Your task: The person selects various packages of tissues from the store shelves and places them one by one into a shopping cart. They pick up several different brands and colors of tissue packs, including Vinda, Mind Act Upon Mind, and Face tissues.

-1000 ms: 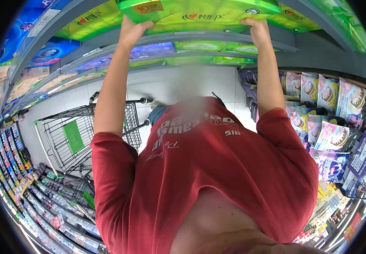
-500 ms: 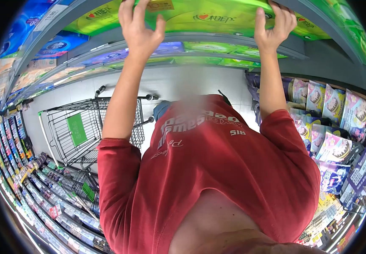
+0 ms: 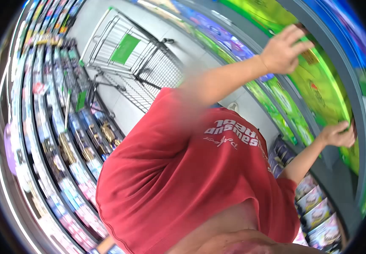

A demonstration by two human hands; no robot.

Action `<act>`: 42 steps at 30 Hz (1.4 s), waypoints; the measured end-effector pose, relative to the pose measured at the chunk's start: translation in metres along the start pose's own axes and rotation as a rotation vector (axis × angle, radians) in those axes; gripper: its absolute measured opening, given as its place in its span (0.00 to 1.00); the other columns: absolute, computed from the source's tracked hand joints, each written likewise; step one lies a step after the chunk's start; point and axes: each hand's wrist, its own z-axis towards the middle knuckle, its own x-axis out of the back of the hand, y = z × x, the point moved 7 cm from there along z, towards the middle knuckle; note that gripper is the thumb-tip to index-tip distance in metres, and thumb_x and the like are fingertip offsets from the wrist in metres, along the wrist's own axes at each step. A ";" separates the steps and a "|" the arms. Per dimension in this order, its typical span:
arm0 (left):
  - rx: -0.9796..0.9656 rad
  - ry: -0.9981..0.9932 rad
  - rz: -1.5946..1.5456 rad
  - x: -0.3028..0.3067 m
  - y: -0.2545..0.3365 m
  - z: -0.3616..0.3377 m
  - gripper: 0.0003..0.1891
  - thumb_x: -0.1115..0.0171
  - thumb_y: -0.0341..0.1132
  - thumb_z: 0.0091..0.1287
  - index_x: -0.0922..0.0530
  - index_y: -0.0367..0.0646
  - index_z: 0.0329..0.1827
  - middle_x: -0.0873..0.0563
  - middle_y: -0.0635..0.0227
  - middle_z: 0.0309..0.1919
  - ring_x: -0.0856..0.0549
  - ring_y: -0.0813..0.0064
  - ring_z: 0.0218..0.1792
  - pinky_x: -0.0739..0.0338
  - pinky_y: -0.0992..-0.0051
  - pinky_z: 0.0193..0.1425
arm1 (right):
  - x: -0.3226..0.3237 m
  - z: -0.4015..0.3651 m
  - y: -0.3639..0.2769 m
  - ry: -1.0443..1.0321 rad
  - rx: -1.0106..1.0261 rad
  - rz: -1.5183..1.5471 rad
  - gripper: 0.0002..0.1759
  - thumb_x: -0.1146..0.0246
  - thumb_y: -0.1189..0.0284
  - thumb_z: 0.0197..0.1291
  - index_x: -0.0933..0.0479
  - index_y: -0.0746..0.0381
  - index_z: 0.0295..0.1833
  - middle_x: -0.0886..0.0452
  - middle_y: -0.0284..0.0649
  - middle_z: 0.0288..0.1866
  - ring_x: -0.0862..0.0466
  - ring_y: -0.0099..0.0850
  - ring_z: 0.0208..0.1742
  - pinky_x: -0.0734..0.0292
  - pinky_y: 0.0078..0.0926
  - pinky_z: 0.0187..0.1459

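At the upper right, a large green tissue pack sits on a grey shelf and stretches between my two hands. My left hand grips its upper end, the fingers bent over the edge. Lower down, my right hand has its fingers curled at the other end of the pack; the fingertips are partly hidden. Both arms reach out towards the shelf, the left one crossing in front of the lower shelf rows.
A wire shopping cart with a green panel stands behind my left arm. A second cart is beside the shelves of small goods at left. Bagged products hang or stand at lower right. A grey shelf edge runs beside the hands.
The view has swung round, so the shelf now lies at the right and the cart higher up. Both hands remain at the two ends of the green tissue pack.
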 end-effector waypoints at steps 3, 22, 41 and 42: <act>-0.017 0.011 -0.018 0.004 0.004 0.003 0.30 0.39 0.23 0.38 0.24 0.50 0.52 0.28 0.57 0.57 0.28 0.50 0.59 0.23 0.61 0.56 | 0.000 0.007 -0.013 0.076 0.015 0.074 0.13 0.42 0.64 0.64 0.20 0.64 0.39 0.17 0.38 0.40 0.23 0.38 0.41 0.36 0.37 0.51; 0.735 -0.261 0.133 0.098 -0.115 -0.236 0.36 0.41 0.24 0.49 0.35 0.48 0.66 0.43 0.43 0.68 0.36 0.42 0.65 0.34 0.57 0.65 | 0.012 0.016 -0.027 0.040 -0.154 -0.109 0.06 0.40 0.74 0.62 0.21 0.66 0.39 0.18 0.41 0.40 0.23 0.41 0.47 0.32 0.41 0.54; 1.886 -0.803 0.490 0.292 -0.108 -0.565 0.33 0.45 0.60 0.61 0.22 0.35 0.51 0.18 0.48 0.50 0.20 0.53 0.53 0.25 0.61 0.55 | -0.143 -0.403 -0.217 -1.755 -0.211 0.889 0.14 0.41 0.69 0.59 0.22 0.68 0.43 0.18 0.44 0.29 0.17 0.32 0.30 0.23 0.30 0.35; 1.886 -0.805 0.466 0.292 -0.103 -0.553 0.33 0.47 0.61 0.63 0.23 0.34 0.52 0.19 0.48 0.51 0.20 0.51 0.53 0.26 0.60 0.56 | -0.153 -0.494 -0.191 -1.753 0.202 0.670 0.15 0.42 0.70 0.56 0.23 0.69 0.45 0.18 0.47 0.28 0.17 0.35 0.28 0.22 0.31 0.33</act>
